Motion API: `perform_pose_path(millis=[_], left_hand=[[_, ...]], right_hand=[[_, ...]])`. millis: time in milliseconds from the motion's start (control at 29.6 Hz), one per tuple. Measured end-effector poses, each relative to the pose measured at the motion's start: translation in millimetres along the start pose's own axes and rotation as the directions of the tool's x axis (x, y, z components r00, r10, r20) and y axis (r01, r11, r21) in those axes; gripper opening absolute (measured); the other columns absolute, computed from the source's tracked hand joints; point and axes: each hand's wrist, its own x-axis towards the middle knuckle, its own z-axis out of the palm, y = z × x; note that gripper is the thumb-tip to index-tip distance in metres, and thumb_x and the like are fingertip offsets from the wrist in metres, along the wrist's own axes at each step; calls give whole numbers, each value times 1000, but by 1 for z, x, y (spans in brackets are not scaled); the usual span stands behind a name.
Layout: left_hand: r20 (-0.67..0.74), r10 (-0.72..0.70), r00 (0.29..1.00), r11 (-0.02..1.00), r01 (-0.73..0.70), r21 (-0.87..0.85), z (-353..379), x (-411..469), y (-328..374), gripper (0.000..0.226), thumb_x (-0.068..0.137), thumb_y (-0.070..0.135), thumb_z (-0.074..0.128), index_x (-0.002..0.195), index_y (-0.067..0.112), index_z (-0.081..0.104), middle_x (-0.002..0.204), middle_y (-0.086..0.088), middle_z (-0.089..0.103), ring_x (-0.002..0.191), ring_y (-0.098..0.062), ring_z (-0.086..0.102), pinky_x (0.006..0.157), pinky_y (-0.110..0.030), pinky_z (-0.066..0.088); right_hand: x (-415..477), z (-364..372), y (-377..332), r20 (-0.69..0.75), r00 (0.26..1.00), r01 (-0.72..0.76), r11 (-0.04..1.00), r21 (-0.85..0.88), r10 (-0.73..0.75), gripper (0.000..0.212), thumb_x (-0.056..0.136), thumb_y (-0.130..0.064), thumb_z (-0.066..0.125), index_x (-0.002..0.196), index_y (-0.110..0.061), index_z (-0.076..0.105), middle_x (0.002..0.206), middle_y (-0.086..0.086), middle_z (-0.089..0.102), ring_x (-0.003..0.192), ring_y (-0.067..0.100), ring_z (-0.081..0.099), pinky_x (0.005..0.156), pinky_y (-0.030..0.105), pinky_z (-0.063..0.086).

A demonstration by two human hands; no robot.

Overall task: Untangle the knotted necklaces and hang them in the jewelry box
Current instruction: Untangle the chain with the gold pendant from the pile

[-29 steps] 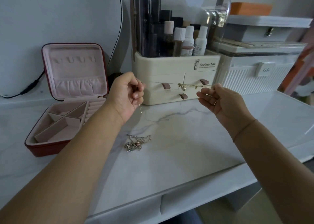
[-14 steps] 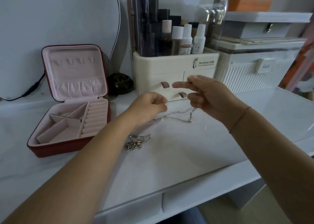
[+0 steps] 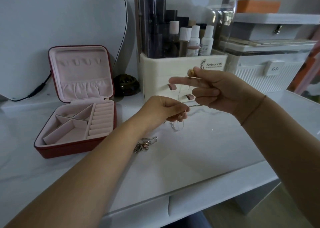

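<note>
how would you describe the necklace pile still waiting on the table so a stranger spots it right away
Start at the open red jewelry box on the white marble tabletop. Just right of its front corner, beside the left forearm, lies a small knotted clump of necklaces. Unlike the chain held up in the hands, it lies loose, silvery with rose-coloured beads.

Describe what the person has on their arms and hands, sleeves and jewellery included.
Both forearms are bare, with no sleeves in view. The right wrist carries a thin bracelet, a fine cord or chain, too slim to tell which. The left hand and its wrist show no bracelet or watch. The right hand has no ring that can be made out here. No gloves on either hand.
</note>
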Motion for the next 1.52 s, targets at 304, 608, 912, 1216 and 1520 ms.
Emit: perform_pose_path(millis=[304, 608, 912, 1216, 1520], left_hand=[[-199, -96, 975, 995, 88, -49, -4, 4, -4, 11, 87, 20, 66, 85, 10, 71, 79, -4, 69, 66, -6, 61, 63, -14, 49], [-181, -199, 963, 929, 127, -346, -4, 6, 2, 22, 92, 23, 59, 74, 10, 61, 63, 2, 62, 54, -8, 60, 55, -19, 50], [-199, -211, 957, 937, 140, -321, 1, 5, -1, 18, 89, 20, 64, 74, 12, 68, 60, 1, 63, 53, -9, 57, 55, -20, 50], [-171, -143, 975, 962, 96, -256, 6, 4, -4, 8, 81, 12, 70, 83, 6, 65, 69, -5, 68, 60, -12, 65, 58, -19, 54], [-180, -112, 977, 969, 68, -239, -4, 6, -7, 13, 81, -1, 68, 90, 9, 67, 70, -2, 68, 61, -8, 64, 61, -17, 53]], right_hand=[[3, -18, 49, -349, 937, -53, 992, -113, 10, 16, 101, -19, 42, 90, -12, 51, 92, 8, 70, 42, 7, 32, 40, 18, 33], [3, -6, 74, -274, 930, 70, 853, -517, -243, 12, 89, -20, 64, 100, -23, 67, 98, -5, 60, 71, 7, 55, 64, 15, 44], [-2, -2, 75, -295, 818, 132, 660, -740, -495, 8, 80, -33, 73, 86, -28, 72, 90, -13, 68, 78, 2, 53, 67, 13, 36], [-4, 4, 76, -318, 793, 98, 625, -774, -519, 8, 84, -19, 71, 78, -13, 71, 66, -13, 60, 51, -7, 48, 52, 7, 35], [0, -4, 77, -373, 830, 108, 776, -622, -415, 19, 93, -17, 58, 75, -19, 63, 71, -3, 61, 67, 5, 53, 68, 17, 43]])
